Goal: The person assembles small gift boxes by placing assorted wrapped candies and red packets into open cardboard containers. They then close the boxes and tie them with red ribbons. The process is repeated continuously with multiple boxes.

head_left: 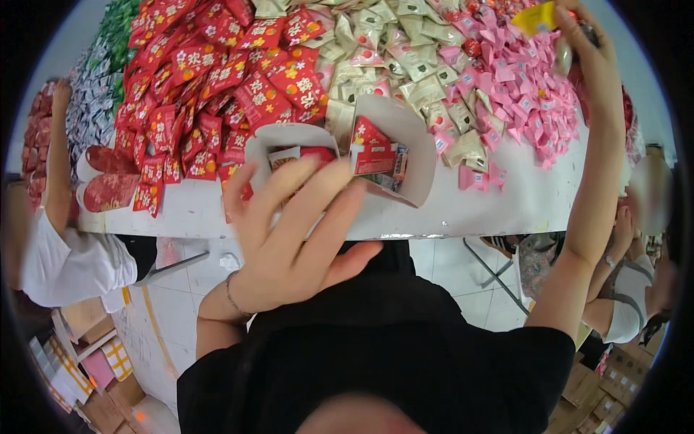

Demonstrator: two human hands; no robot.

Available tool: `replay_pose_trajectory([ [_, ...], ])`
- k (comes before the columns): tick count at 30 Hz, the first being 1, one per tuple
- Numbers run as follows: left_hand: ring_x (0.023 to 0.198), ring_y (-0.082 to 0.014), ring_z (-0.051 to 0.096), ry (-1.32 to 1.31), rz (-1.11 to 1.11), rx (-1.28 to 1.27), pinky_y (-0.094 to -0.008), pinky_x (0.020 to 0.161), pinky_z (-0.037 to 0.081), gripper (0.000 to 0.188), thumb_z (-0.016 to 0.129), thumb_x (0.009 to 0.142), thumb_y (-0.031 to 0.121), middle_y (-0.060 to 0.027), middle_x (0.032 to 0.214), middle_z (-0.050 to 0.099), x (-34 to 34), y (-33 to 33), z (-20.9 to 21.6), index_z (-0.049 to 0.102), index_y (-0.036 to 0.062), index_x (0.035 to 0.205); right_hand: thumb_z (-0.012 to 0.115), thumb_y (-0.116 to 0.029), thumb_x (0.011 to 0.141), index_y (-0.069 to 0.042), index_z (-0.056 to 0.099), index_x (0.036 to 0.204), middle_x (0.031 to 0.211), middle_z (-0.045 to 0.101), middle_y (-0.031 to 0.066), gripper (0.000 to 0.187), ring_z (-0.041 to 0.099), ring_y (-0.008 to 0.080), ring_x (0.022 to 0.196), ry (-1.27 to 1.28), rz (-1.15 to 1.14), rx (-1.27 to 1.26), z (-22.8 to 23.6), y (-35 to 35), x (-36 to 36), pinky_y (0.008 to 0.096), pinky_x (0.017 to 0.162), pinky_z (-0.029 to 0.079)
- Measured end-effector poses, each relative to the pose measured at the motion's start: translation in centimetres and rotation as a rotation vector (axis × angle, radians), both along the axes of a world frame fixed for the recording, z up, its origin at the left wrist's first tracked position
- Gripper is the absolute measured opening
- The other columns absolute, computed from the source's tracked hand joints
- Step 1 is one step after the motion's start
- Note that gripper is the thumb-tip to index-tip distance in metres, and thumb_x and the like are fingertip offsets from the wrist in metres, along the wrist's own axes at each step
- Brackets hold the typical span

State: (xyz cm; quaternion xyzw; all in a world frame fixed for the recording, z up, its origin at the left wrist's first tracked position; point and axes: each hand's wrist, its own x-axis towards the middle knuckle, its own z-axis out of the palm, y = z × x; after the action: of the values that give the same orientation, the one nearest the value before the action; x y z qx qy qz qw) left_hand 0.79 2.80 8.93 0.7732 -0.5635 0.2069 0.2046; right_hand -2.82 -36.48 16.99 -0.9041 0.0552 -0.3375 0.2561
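Note:
My left hand (289, 224) hovers over the near side of the table, fingers spread and holding nothing that shows. Just beyond it stand two open paper boxes, pale inside: the left box (271, 139) is partly covered by my fingers, the right box (418, 163) has red and other small packets in it. My right arm reaches to the far right, where my right hand (589, 36) pinches a small yellow packet (536, 19) at its fingertips. Below that hand lies a heap of pink wrapped sweets (517, 98).
Red packets (210, 79) are heaped at the left, cream packets (416, 54) in the middle. Two flattish red cartons (108, 192) lie at the table's left end. Blue-white and green packets are piled beyond. Other people sit at both sides; cardboard boxes (119, 405) stand on the floor.

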Motion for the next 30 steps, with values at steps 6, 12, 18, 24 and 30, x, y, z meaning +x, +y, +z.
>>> replay_pose_trajectory([
  [6, 0.103, -0.0202, 0.051, -0.077, 0.100, -0.044, -0.0456, 0.096, 0.028, 0.036, 0.072, 0.069, 0.023, 0.0004, 0.108, 0.058, -1.0, -2.0, -1.8, 0.066, 0.0133, 0.103, 0.064, -0.004, 0.080, -0.002, 0.059, 0.092, 0.095, 0.054, 0.0084, 0.014, 0.056, 0.0182, 0.073, 0.344, 0.599, -0.386, 0.4, 16.3, -1.2, 0.0287, 0.063, 0.044],
  [12, 0.091, -0.0189, 0.054, -0.119, 0.009, -0.311, -0.0506, 0.087, 0.034, 0.015, 0.065, 0.063, 0.013, 0.0009, 0.092, 0.059, -0.6, -2.9, -3.3, 0.064, 0.0146, 0.078, 0.063, -0.007, 0.084, -0.003, 0.058, 0.095, 0.094, 0.055, 0.0080, 0.013, 0.055, 0.0194, 0.077, 0.169, 0.452, 0.016, -3.9, 20.0, -0.2, 0.0287, 0.070, 0.044],
  [18, 0.091, -0.0207, 0.053, -0.082, -0.010, -0.278, -0.0503, 0.089, 0.033, 0.016, 0.066, 0.062, 0.013, -0.0011, 0.095, 0.059, -0.5, -2.6, -3.3, 0.064, 0.0140, 0.079, 0.060, -0.003, 0.086, -0.001, 0.058, 0.101, 0.105, 0.055, 0.0101, 0.016, 0.053, 0.0164, 0.092, -0.189, 0.408, 0.086, -5.4, 19.6, -1.3, 0.0273, 0.078, 0.043],
  [24, 0.091, -0.0189, 0.053, -0.084, -0.009, -0.337, -0.0512, 0.091, 0.032, 0.016, 0.066, 0.063, 0.013, -0.0002, 0.091, 0.058, -0.6, -2.8, -3.4, 0.064, 0.0155, 0.079, 0.061, -0.004, 0.085, -0.002, 0.057, 0.103, 0.111, 0.053, 0.0123, 0.018, 0.052, 0.0165, 0.095, -0.293, 0.478, 0.040, -4.1, 19.8, -1.2, 0.0287, 0.080, 0.043],
  [30, 0.089, -0.0177, 0.053, -0.113, 0.031, -0.368, -0.0499, 0.090, 0.034, 0.016, 0.066, 0.064, 0.015, -0.0001, 0.089, 0.058, -0.3, -1.9, -3.9, 0.068, 0.0161, 0.080, 0.063, -0.051, 0.079, -0.001, 0.055, 0.117, 0.133, 0.043, 0.0179, 0.063, 0.046, 0.0359, 0.117, 0.085, 0.563, -0.317, -6.8, 18.9, -2.5, 0.0435, 0.096, 0.038],
])
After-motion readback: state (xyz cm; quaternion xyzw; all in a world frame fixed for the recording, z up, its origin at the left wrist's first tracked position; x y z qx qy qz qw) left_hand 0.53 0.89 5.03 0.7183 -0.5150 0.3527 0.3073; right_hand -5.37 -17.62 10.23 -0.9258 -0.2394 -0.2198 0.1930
